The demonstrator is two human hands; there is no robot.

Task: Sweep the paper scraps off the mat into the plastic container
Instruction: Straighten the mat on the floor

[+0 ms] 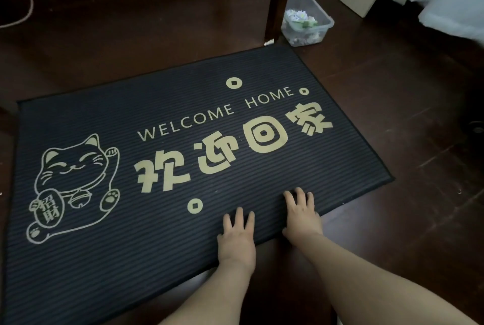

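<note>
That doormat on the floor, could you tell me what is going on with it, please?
A person kneels at the mat, left hand and right hand flat on its near edge, holding nothing. No paper scraps show on the mat. The plastic container past its far corner already holds scraps.

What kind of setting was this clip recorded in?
Most likely a home interior, seen at floor level: a "WELCOME HOME" doormat lies on dark wood flooring, beside a wooden furniture leg and a clear plastic container holding paper scraps.
</note>
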